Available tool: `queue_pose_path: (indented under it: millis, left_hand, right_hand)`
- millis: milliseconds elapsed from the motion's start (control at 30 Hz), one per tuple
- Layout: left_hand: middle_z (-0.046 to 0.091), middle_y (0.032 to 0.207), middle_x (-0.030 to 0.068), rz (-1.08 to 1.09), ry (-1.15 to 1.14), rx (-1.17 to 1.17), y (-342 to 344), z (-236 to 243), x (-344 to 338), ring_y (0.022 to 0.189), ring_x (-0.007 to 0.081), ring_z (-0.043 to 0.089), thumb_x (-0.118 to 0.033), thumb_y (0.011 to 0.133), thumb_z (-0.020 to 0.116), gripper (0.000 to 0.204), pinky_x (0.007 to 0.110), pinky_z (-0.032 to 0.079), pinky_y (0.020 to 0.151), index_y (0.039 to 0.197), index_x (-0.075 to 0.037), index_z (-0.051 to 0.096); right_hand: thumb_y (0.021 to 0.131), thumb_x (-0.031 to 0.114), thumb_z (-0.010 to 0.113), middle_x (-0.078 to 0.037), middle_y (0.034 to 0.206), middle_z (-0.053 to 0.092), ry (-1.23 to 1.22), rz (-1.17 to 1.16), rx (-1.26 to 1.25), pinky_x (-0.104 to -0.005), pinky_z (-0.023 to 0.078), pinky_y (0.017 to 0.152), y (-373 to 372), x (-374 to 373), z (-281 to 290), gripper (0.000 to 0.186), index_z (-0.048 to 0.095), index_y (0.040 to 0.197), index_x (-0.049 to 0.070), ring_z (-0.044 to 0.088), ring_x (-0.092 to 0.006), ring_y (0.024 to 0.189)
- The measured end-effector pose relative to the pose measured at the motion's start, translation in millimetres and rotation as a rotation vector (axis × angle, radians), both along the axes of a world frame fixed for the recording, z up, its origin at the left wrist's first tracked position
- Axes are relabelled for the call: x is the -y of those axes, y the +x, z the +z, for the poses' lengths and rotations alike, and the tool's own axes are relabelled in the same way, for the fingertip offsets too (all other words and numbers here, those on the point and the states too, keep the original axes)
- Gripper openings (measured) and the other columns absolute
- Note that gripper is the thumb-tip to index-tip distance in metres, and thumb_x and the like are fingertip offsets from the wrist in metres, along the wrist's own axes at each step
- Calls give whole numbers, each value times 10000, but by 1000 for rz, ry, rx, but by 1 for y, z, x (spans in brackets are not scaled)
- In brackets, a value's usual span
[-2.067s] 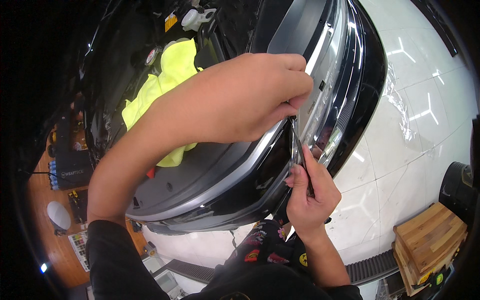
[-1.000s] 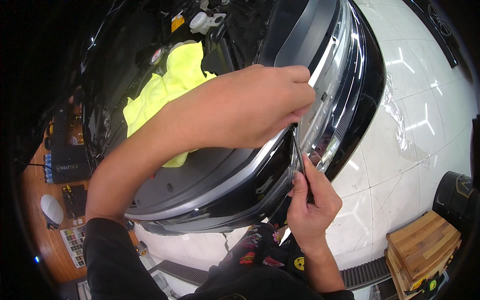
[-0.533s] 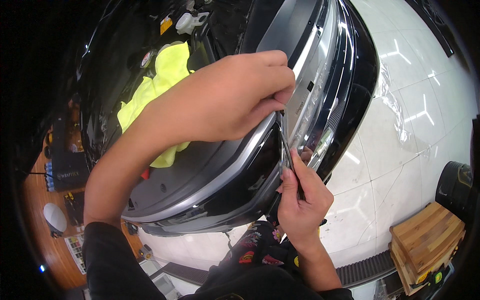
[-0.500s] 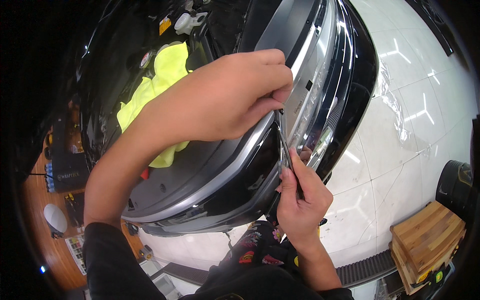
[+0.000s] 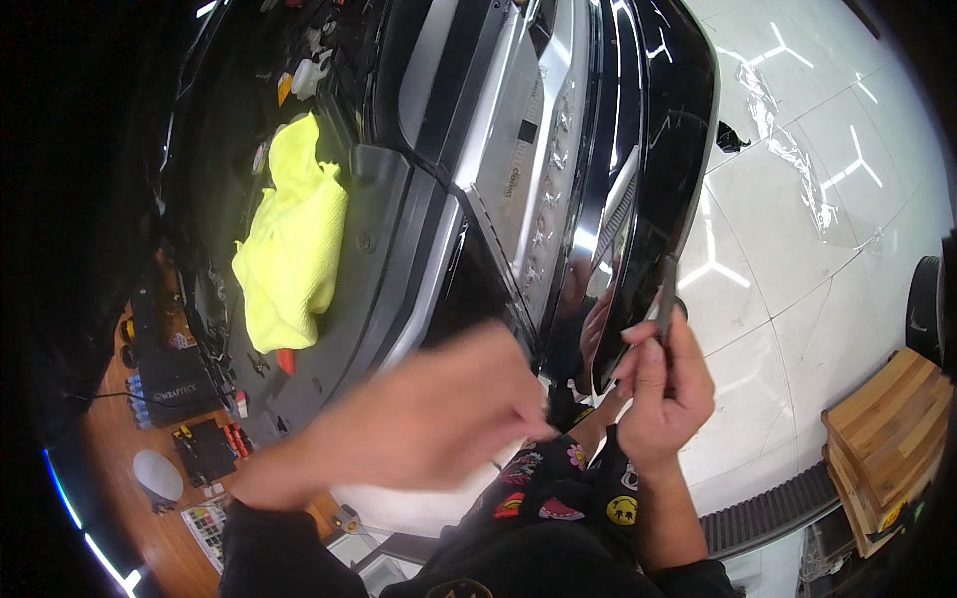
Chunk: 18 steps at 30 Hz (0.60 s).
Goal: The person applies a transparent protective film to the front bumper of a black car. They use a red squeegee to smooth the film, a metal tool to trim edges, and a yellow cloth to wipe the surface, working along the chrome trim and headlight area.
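My right hand (image 5: 663, 404) is closed around a slim dark tool (image 5: 668, 294), held upright in front of the glossy black bumper (image 5: 673, 169) at the car's corner. Its exact kind is too small to tell. Blurred by motion, my left hand (image 5: 449, 414) hovers over the near edge of the car front, fingers curled downward; whether anything is in them does not show. Between the hands runs the seam by the headlight (image 5: 538, 169), beside a silver trim strip (image 5: 424, 289). A yellow-green cloth (image 5: 294, 239) lies crumpled on the dark engine-bay cover (image 5: 374, 234).
Clear plastic film scraps (image 5: 788, 149) lie on the white tiled floor (image 5: 748, 419). Wooden boards (image 5: 887, 439) are stacked at the lower right. On the left, a wooden surface (image 5: 110, 439) carries tools, a black case (image 5: 174, 384) and a white rounded object (image 5: 158, 473).
Both hands have come away from the headlight seam. My left hand swung down toward me; my right hand moved right with the tool, which now points up. The view has shifted.
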<state>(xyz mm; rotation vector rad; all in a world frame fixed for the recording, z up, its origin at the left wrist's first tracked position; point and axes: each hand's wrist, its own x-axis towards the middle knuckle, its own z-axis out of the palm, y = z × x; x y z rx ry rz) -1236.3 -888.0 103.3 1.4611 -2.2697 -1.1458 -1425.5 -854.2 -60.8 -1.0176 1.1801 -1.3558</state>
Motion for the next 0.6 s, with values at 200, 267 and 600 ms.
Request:
queue_pose_path:
  millis: [200, 267, 600]
  left_hand:
    - [636, 920, 107, 14, 258, 217, -48, -103, -97, 696, 338, 676, -207, 931, 713, 176, 454, 536, 583, 920, -58, 621]
    - [665, 1005, 137, 81, 311, 200, -55, -126, -102, 732, 366, 695, -209, 930, 704, 220, 478, 544, 610, 1068, -51, 637]
    - [344, 1656, 205, 320, 698, -503, -66, -84, -76, 1294, 308, 609, -259, 1078, 554, 675, 409, 517, 1028, 1628, -23, 242]
  right_hand:
    - [1032, -17, 489, -95, 1025, 674, 54, 60, 107, -206, 445, 607, -35, 6, -2, 381, 576, 1397, -80, 573, -77, 712]
    - [1030, -16, 488, -93, 1026, 673, 68, 84, 118, -206, 445, 607, -44, 8, 2, 382, 572, 1397, -86, 569, -75, 706]
    - [956, -29, 569, -111, 1104, 657, 146, 243, 16, -313, 491, 948, -50, -40, 27, 343, 607, 1296, -60, 619, -183, 1059]
